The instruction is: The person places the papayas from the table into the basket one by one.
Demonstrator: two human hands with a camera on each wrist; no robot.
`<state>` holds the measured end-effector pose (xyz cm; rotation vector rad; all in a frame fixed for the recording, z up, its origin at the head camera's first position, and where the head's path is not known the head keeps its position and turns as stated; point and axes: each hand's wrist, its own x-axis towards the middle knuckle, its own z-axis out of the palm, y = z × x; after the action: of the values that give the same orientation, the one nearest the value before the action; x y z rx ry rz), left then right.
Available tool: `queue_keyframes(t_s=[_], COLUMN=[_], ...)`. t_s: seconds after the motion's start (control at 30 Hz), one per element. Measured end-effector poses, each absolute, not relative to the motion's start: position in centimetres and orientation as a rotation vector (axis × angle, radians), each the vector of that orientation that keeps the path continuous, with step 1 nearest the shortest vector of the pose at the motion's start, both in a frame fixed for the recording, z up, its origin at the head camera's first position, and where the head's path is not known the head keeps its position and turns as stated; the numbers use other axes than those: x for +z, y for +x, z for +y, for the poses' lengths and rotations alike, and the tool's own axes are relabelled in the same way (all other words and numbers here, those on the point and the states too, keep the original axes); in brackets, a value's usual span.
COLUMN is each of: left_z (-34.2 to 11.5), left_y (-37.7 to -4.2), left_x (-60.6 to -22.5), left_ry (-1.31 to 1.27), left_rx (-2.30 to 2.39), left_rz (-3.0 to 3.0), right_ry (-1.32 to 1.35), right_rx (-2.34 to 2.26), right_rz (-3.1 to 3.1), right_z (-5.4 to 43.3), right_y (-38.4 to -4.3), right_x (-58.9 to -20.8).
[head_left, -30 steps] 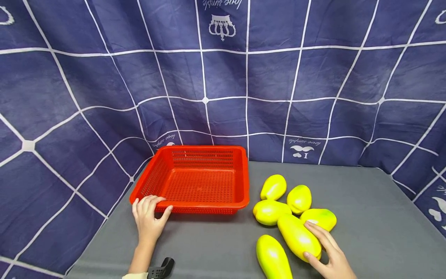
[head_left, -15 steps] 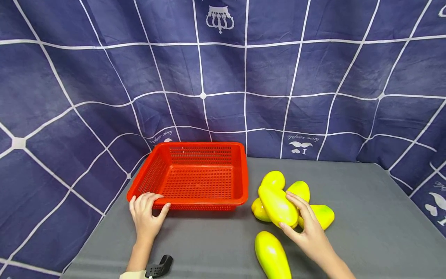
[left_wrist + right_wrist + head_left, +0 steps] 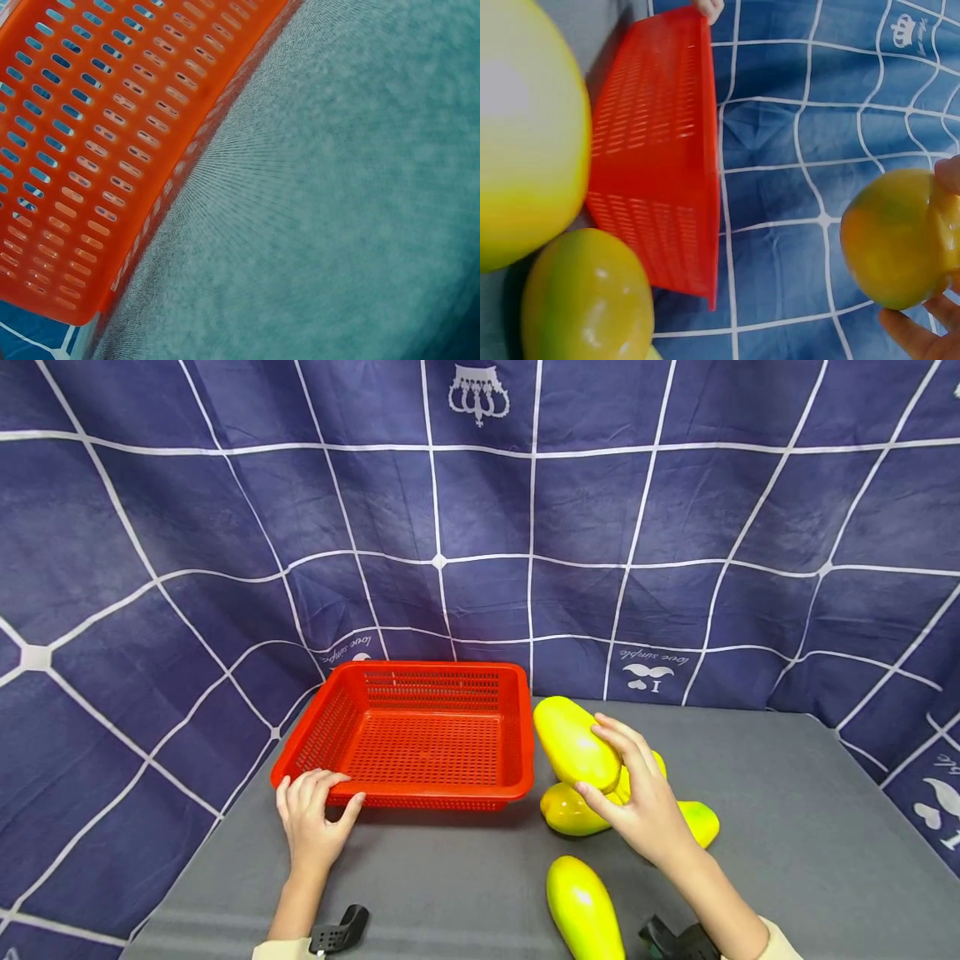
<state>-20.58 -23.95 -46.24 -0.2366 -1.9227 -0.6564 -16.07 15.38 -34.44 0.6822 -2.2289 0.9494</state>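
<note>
My right hand (image 3: 641, 797) grips a plump yellow papaya (image 3: 573, 739), fingertips on its far side and thumb below. The fruit is raised over the other papayas, just right of the basket. In the right wrist view that papaya (image 3: 896, 240) shows at the right edge between fingers and thumb. At the front left corner of a red plastic basket (image 3: 450, 794), my left hand (image 3: 315, 822) holds the rim, with fingers over it and thumb at the outer front wall. The basket's slotted side (image 3: 112, 142) fills the upper left of the left wrist view.
Behind the right hand lie several papayas, partly hidden: one in front (image 3: 570, 810) and a green-tipped one (image 3: 699, 821) to the right. A longer papaya (image 3: 585, 906) lies nearer the front edge. A blue checked cloth (image 3: 480, 527) hangs behind the grey table (image 3: 450, 885).
My right hand has picked up the large papaya from the front of the group and carried it up and left toward the basket. The left hand stays at the basket rim.
</note>
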Motion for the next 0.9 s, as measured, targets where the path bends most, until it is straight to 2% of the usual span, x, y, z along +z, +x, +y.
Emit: queue_keyframes(t_s=[0.23, 0.9], left_z=[-23.9, -23.8], left_y=[-20.5, -20.3], left_x=[-46.2, -46.2], left_ry=[-0.243, -0.241], left_rx=[-0.663, -0.661], left_rz=[-1.919, -1.920], right_ry=[0.683, 0.632], right_rx=[0.950, 0.932], right_rz=[-2.277, -2.330], right_z=[14.4, 13.3], right_y=[-17.0, -17.6], right_x=[-33.7, -34.7])
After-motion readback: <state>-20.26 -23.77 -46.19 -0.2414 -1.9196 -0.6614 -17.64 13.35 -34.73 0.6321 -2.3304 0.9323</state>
